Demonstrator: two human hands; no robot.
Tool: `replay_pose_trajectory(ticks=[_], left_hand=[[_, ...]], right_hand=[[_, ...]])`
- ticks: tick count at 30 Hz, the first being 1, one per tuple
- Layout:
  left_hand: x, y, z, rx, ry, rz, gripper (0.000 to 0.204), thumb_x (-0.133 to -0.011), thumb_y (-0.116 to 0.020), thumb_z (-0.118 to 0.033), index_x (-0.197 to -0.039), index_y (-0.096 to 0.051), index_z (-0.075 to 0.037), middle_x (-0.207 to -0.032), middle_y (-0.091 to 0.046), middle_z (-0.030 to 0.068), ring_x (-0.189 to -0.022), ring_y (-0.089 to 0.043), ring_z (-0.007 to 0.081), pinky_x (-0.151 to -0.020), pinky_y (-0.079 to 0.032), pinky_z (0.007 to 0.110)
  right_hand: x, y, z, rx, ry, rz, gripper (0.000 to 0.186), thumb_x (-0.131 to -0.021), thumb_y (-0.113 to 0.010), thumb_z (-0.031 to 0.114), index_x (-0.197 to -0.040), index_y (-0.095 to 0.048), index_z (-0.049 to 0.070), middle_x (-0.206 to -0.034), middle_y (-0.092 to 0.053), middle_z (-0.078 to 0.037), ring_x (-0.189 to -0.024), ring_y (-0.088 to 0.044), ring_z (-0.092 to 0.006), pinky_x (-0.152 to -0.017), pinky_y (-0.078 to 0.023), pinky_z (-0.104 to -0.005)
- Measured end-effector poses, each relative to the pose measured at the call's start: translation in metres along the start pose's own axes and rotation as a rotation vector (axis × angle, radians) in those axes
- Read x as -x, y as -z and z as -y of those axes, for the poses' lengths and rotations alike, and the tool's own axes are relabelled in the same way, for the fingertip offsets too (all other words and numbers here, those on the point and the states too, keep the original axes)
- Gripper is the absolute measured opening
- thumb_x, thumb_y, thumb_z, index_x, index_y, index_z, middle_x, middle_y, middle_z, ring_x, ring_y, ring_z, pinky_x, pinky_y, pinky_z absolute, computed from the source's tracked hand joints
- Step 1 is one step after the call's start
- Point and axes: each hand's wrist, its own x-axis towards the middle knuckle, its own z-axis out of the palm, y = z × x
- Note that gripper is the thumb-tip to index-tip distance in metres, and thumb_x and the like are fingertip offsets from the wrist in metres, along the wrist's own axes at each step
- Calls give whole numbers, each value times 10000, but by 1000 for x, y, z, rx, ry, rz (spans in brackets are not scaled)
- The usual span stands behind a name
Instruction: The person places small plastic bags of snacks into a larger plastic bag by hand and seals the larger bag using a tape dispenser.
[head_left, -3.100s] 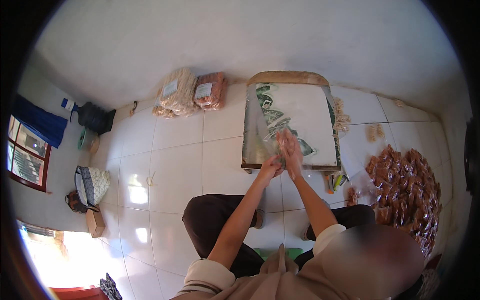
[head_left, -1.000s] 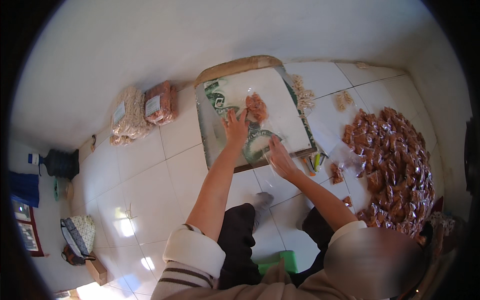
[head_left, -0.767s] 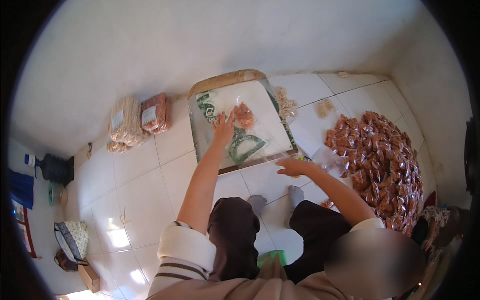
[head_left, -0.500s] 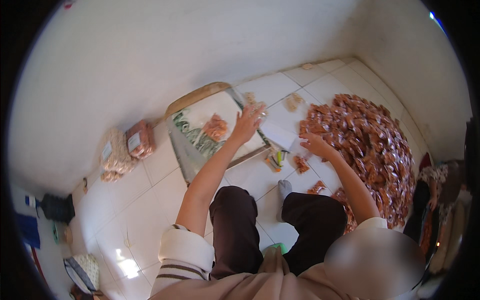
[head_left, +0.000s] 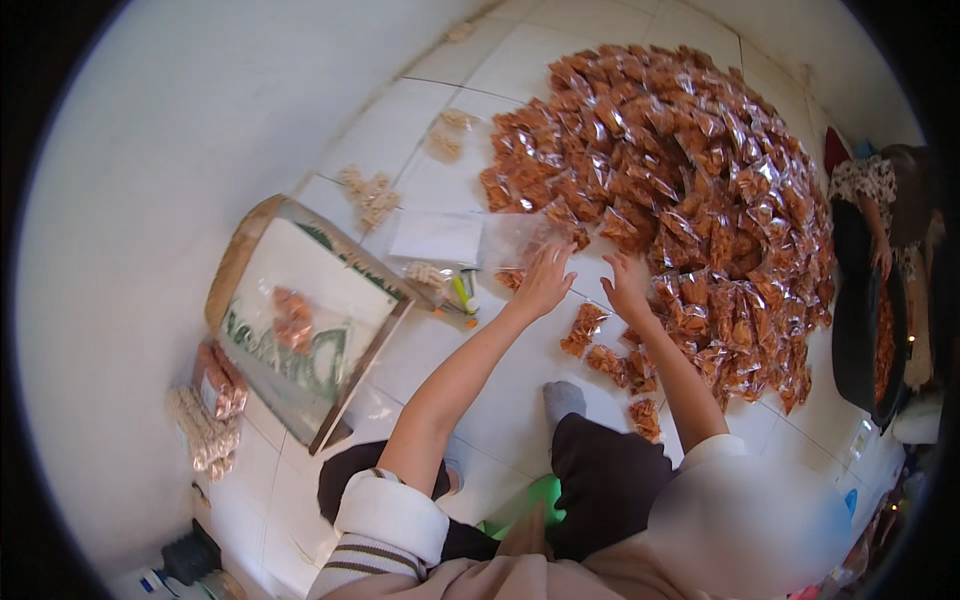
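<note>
I sit on a white tiled floor. My left hand (head_left: 545, 280) reaches forward with fingers spread, just below an empty clear plastic bag (head_left: 520, 240). My right hand (head_left: 625, 285) is beside it, fingers apart, at the near edge of a big heap of small clear packets of orange snacks (head_left: 680, 170). A few loose packets (head_left: 610, 360) lie just under my right wrist. Neither hand holds anything that I can see. To the left lies a large flat clear bag (head_left: 300, 340) with one orange packet inside (head_left: 292, 318), on a wooden tray.
Pale snack packets (head_left: 372, 195) lie scattered by the wall. Bundled bags (head_left: 210, 415) sit at the left near the tray. A small yellow-green tool (head_left: 462, 292) lies by the tray's corner. Another person (head_left: 880, 215) sits at the right edge beside a dark pan (head_left: 868, 345).
My view swung right from the tray to the heap. My left hand left the flat bag on the tray; both hands now reach to the heap's edge.
</note>
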Motion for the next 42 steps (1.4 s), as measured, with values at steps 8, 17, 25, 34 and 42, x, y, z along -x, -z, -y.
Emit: replay_pose_trajectory(ticks=[8, 17, 25, 34, 42], left_hand=[[-88, -44, 52, -15, 151, -342, 567, -759, -634, -148, -1247, -376, -19, -1198, -407, 182, -1124, -394, 366, -947, -331, 443], [-106, -54, 83, -181, 423, -287, 545, -633, -749, -265, -1089, -501, -99, -1059, -504, 101, -1057, -429, 288, -882, -300, 446], [-115, -9, 59, 234, 271, -281, 423, -628, -755, -105, -975, -521, -43, -931, -575, 95, -929, -556, 235, -803, -430, 352], [-79, 139, -27, 456, 263, -628, 319, -729, -698, -44, -910, -437, -13, -941, -566, 95, -908, -594, 172, -772, -503, 283], [57, 283, -104, 1287, 423, -748, 191, -901, -463, -192, -1021, -392, -61, -1095, -528, 151, -1026, -558, 257, -873, -491, 408]], right_hand=[[-90, -49, -8, -95, 55, -230, 457, -767, -583, 29, -1196, -427, 2, -1187, -444, -180, -1111, -408, -350, -939, -364, -405], [-128, -83, -8, -195, -254, -200, 367, -764, -627, 74, -1090, -475, 3, -1086, -485, -182, -981, -470, -347, -845, -401, -397], [-123, -47, 8, -549, -304, -297, 247, -817, -605, 74, -1032, -507, 3, -943, -642, -157, -859, -640, -254, -714, -490, -312], [-121, 64, 137, -765, -194, -361, 298, -834, -594, 86, -1119, -540, 15, -944, -646, -83, -833, -609, -118, -723, -475, -247], [-82, 135, 287, -1139, 125, 152, 303, -850, -596, 154, -1107, -546, 2, -827, -604, -12, -756, -532, -46, -646, -416, -186]])
